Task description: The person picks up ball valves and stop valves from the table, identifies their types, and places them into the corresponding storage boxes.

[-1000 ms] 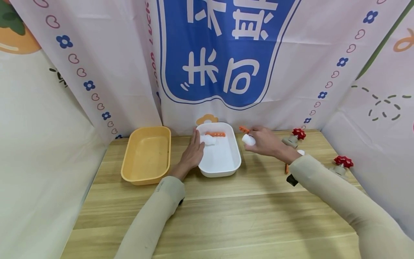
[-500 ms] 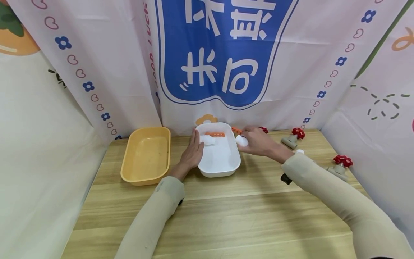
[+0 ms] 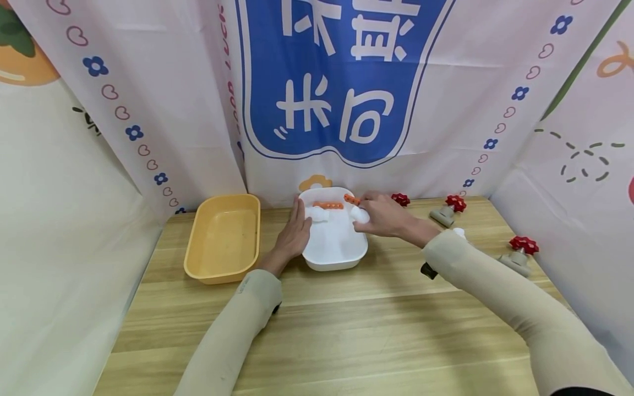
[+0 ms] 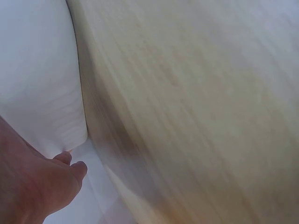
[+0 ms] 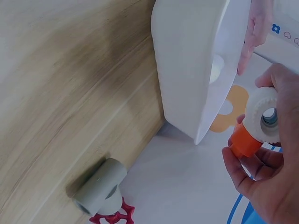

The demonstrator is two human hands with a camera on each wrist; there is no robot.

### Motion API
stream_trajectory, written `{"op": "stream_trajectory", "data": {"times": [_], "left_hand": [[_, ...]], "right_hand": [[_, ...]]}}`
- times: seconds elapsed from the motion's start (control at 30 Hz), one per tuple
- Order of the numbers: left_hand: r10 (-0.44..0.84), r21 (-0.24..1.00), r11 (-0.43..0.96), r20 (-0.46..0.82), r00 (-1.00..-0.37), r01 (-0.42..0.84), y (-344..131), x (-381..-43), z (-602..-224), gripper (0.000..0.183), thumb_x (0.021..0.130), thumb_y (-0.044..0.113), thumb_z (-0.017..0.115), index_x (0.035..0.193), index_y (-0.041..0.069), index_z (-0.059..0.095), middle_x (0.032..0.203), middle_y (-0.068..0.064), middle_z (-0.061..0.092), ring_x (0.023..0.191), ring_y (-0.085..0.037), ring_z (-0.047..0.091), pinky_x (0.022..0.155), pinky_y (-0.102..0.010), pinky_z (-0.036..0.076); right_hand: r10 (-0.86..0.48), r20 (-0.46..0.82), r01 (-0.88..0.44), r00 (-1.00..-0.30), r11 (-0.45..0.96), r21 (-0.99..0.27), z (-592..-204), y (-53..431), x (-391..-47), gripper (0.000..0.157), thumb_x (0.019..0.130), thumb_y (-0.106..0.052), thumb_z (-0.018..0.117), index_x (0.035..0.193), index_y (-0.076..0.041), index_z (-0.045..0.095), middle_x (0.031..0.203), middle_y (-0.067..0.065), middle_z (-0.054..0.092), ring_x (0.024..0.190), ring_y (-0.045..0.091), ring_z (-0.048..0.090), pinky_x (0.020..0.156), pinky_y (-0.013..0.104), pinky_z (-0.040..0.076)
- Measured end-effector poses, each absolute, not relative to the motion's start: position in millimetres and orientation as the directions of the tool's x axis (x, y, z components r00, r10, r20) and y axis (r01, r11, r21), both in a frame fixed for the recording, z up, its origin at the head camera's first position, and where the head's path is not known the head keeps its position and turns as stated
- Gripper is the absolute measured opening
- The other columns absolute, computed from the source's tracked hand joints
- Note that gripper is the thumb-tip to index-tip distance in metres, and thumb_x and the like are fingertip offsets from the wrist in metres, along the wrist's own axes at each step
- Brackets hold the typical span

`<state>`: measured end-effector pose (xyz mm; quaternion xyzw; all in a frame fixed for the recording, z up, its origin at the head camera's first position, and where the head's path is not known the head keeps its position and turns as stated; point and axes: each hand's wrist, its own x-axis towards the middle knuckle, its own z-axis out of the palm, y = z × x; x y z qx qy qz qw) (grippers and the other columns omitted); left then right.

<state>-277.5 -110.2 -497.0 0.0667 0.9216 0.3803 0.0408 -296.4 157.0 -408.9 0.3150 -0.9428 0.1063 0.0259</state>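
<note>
My right hand [image 3: 383, 214] grips a white ball valve [image 5: 261, 114] with an orange handle [image 3: 352, 199], over the right rim of a white tray [image 3: 334, 267]. In the right wrist view, the thumb and fingers are bent around the valve, and its round opening shows. Inside the tray near the back lies a similar white valve [image 3: 319, 214] with an orange handle [image 3: 328, 205]. My left hand [image 3: 295, 231] rests along the tray's left side, its fingers straight against the rim. The left wrist view shows only part of that hand [image 4: 42, 186] at the white wall.
An orange-yellow tray [image 3: 223, 275] stands to the left. Grey valves with red handwheels lie on the right: one at the back [image 3: 400, 199], one beside it [image 3: 442, 216], another [image 3: 517, 263] nearer the right edge. A white piece [image 3: 459, 232] is partly behind the right sleeve. Cloth hangs behind.
The right hand has moved left with the white ball valve, from beside the white tray to over its right rim. The left hand keeps its place on the tray.
</note>
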Motion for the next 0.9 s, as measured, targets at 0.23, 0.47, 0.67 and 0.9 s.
{"op": "stream_trajectory", "data": {"times": [0.23, 0.47, 0.67, 0.9], "left_hand": [[0.142, 0.702, 0.707, -0.031, -0.989, 0.079, -110, -277, -496, 0.07, 0.115, 0.038, 0.025, 0.17, 0.009, -0.008, 0.178, -0.001, -0.02, 0.164, -0.024, -0.005, 0.132, -0.052, 0.014], [0.142, 0.699, 0.711, -0.035, -0.989, 0.077, -109, -277, -496, 0.069, 0.115, 0.037, 0.024, 0.17, 0.009, -0.009, 0.178, -0.002, -0.02, 0.165, -0.026, -0.004, 0.132, -0.051, 0.014], [0.144, 0.699, 0.711, -0.039, -0.989, 0.075, -109, -278, -497, 0.07, 0.115, 0.038, 0.024, 0.17, 0.01, -0.009, 0.177, -0.001, -0.021, 0.165, -0.026, -0.004, 0.132, -0.052, 0.015], [0.143, 0.702, 0.708, -0.036, -0.989, 0.077, -110, -278, -498, 0.069, 0.115, 0.037, 0.024, 0.17, 0.009, -0.009, 0.177, 0.0, -0.021, 0.164, -0.023, -0.005, 0.132, -0.05, 0.014]], "right_hand": [[-0.614, 0.127, -0.627, -0.779, 0.758, -0.181, -409, 148, -299, 0.05, 0.087, -0.037, 0.081, 0.116, 0.003, 0.077, 0.12, 0.02, 0.071, 0.097, 0.03, 0.07, 0.084, 0.041, 0.062], [-0.601, 0.062, -0.602, -0.797, 0.78, -0.17, -407, 138, -301, 0.052, 0.089, -0.04, 0.08, 0.119, 0.002, 0.076, 0.119, 0.018, 0.071, 0.093, 0.027, 0.067, 0.083, 0.039, 0.062], [-0.568, -0.008, -0.558, -0.823, 0.811, -0.179, -406, 128, -304, 0.057, 0.091, -0.043, 0.079, 0.126, 0.001, 0.074, 0.13, 0.018, 0.07, 0.107, 0.03, 0.068, 0.095, 0.043, 0.061], [-0.579, -0.02, -0.569, -0.815, 0.807, -0.162, -408, 118, -308, 0.05, 0.091, -0.042, 0.08, 0.119, 0.0, 0.077, 0.127, 0.018, 0.071, 0.103, 0.029, 0.069, 0.094, 0.042, 0.061]]}}
